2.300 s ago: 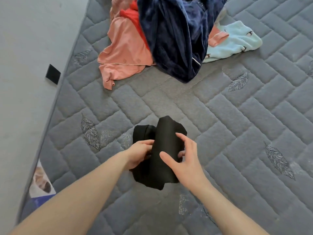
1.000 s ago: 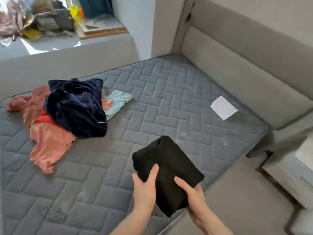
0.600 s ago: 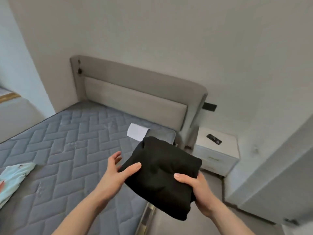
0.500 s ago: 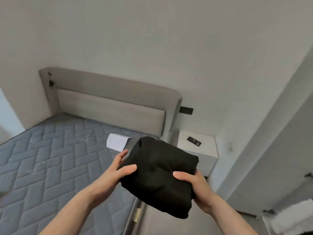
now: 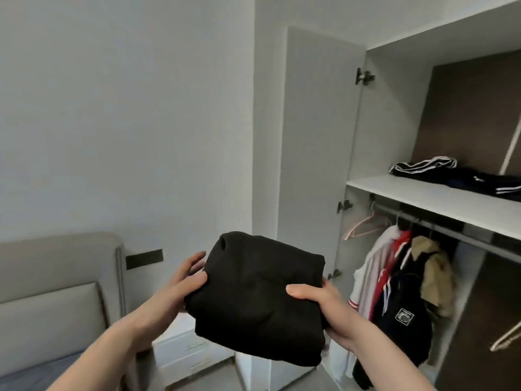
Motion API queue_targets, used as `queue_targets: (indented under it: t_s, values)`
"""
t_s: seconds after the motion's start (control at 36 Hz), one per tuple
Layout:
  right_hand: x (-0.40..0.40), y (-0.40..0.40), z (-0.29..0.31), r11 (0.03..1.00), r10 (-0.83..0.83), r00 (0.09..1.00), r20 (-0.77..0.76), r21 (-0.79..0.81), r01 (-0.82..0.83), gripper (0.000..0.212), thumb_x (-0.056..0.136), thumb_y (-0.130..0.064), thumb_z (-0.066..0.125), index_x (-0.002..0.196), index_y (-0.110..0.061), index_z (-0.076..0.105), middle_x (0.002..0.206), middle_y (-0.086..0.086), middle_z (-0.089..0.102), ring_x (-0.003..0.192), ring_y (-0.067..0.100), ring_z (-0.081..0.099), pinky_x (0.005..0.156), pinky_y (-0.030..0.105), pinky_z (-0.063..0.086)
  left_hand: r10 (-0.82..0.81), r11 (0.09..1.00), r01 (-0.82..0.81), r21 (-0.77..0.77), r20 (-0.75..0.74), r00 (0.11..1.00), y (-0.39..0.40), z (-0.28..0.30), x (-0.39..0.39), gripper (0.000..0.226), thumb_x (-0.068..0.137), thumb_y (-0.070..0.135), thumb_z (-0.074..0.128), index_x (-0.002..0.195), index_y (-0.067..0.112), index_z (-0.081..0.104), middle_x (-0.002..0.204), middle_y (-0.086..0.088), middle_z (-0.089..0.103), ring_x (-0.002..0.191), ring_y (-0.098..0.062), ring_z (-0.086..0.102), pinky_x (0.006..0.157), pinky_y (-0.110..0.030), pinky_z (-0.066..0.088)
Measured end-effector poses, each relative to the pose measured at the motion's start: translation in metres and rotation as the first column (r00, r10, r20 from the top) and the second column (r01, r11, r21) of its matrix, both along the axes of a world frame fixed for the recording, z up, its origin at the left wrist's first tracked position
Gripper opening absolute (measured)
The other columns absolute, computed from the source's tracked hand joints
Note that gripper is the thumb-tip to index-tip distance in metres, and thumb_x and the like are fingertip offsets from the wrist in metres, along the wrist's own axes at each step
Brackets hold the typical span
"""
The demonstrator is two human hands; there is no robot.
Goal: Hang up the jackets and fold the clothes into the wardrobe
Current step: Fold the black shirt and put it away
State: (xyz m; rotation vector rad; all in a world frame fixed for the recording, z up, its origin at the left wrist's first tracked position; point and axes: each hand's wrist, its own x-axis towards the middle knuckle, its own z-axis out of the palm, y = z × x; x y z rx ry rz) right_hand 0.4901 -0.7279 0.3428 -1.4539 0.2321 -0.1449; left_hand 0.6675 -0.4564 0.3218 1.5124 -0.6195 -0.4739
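**Folded black garment held in front of the open wardrobe**

You hold the folded black garment [image 5: 259, 300] in mid-air between both hands. Your left hand [image 5: 180, 289] grips its left edge, thumb on top; your right hand [image 5: 318, 303] pinches its right edge, thumb over the cloth. To the right the wardrobe [image 5: 363, 136] stands open, with dark folded clothes [image 5: 456, 176] on its shelf [image 5: 439, 198] and jackets [image 5: 400, 292] hanging below.
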Motion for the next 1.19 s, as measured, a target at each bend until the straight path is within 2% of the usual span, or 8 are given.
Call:
queue_targets:
  t_s: [0.14, 0.33, 0.47, 0.61, 0.72, 0.86, 0.94, 1.19]
  values:
    - [0.006, -0.043, 0.017, 0.992, -0.124, 0.991, 0.045, -0.004, 0.125, 0.082, 0.055, -0.033, 0.09, 0.13, -0.013, 0.062, 0.121, 0.009, 0.072, 0.112, 0.028, 0.069, 0.096, 0.043, 0.054, -0.287, 0.957, 0.286, 0.04, 0.039, 0.957, -0.086, 0.054, 0.002, 0.104, 0.037, 0.065, 0.088, 0.129, 0.03, 0.056, 0.127, 0.007, 0.068, 0.114, -0.011, 0.066, 0.089, -0.017, 0.051]
    - [0.034, -0.088, 0.046, 0.932, -0.363, 0.927, 0.097, 0.031, 0.361, 0.065, 0.067, -0.024, 0.086, 0.128, -0.016, 0.063, 0.118, 0.008, 0.074, 0.109, 0.027, 0.071, 0.094, 0.041, 0.054, -0.426, 0.896, 0.411, 0.167, 0.062, 0.903, -0.159, 0.082, 0.06, 0.069, 0.071, 0.058, 0.066, 0.133, 0.03, 0.057, 0.13, 0.007, 0.068, 0.122, -0.015, 0.063, 0.111, -0.04, 0.041]
    - [0.049, -0.117, 0.06, 0.857, -0.515, 0.85, 0.111, 0.045, 0.514, 0.064, 0.065, -0.022, 0.088, 0.125, -0.017, 0.065, 0.114, 0.007, 0.075, 0.106, 0.029, 0.072, 0.098, 0.047, 0.054, -0.543, 0.82, 0.506, 0.266, 0.087, 0.835, -0.23, 0.085, 0.126, 0.07, 0.038, 0.051, 0.075, 0.101, 0.025, 0.059, 0.137, -0.015, 0.061, 0.091, -0.01, 0.064, 0.08, -0.017, 0.048]
    - [0.05, -0.154, 0.079, 0.742, -0.669, 0.731, 0.139, 0.065, 0.667, 0.066, 0.062, -0.023, 0.09, 0.123, -0.016, 0.066, 0.11, 0.007, 0.076, 0.101, 0.028, 0.074, 0.094, 0.044, 0.057, -0.531, 0.835, 0.509, 0.211, 0.068, 0.844, -0.287, 0.114, 0.109, 0.058, 0.069, 0.049, 0.068, 0.123, 0.028, 0.067, 0.119, 0.002, 0.073, 0.116, -0.021, 0.066, 0.107, -0.044, 0.048]
    - [0.05, -0.198, 0.104, 0.621, -0.776, 0.599, 0.196, 0.074, 0.78, 0.07, 0.058, -0.026, 0.092, 0.122, -0.018, 0.067, 0.108, 0.003, 0.077, 0.097, 0.025, 0.075, 0.092, 0.043, 0.058, -0.561, 0.814, 0.535, 0.226, 0.069, 0.825, -0.339, 0.14, 0.11, 0.044, 0.094, 0.061, 0.051, 0.129, 0.037, 0.063, 0.129, 0.009, 0.067, 0.121, -0.018, 0.06, 0.113, -0.045, 0.04]
    - [0.051, -0.258, 0.135, 0.526, -0.833, 0.501, 0.237, 0.054, 0.849, 0.072, 0.052, -0.03, 0.094, 0.119, -0.021, 0.069, 0.107, 0.0, 0.077, 0.096, 0.023, 0.075, 0.092, 0.043, 0.059, -0.48, 0.872, 0.44, 0.215, 0.192, 0.856, -0.409, 0.163, 0.108, 0.055, 0.097, 0.068, 0.04, 0.136, 0.03, 0.05, 0.141, 0.004, 0.054, 0.119, -0.019, 0.053, 0.103, -0.038, 0.041]
    - [0.049, -0.301, 0.146, 0.491, -0.859, 0.475, 0.188, 0.048, 0.87, 0.087, 0.045, -0.037, 0.096, 0.125, -0.022, 0.066, 0.109, 0.002, 0.077, 0.095, 0.025, 0.075, 0.087, 0.043, 0.061, -0.425, 0.904, 0.38, 0.196, 0.319, 0.847, -0.447, 0.174, 0.104, 0.069, 0.099, 0.061, 0.045, 0.156, 0.027, 0.029, 0.157, 0.001, 0.039, 0.14, -0.025, 0.042, 0.113, -0.04, 0.034]
    - [0.001, -0.446, 0.15, 0.348, -0.937, 0.348, 0.024, -0.003, 0.937, 0.091, 0.045, -0.049, 0.089, 0.126, -0.019, 0.06, 0.117, 0.007, 0.069, 0.105, 0.03, 0.065, 0.097, 0.044, 0.052, -0.454, 0.878, 0.346, 0.331, 0.805, 0.381, -0.586, 0.179, 0.089, 0.071, 0.095, 0.047, 0.06, 0.156, 0.037, 0.025, 0.157, 0.008, 0.028, 0.137, -0.022, 0.043, 0.115, -0.035, 0.034]
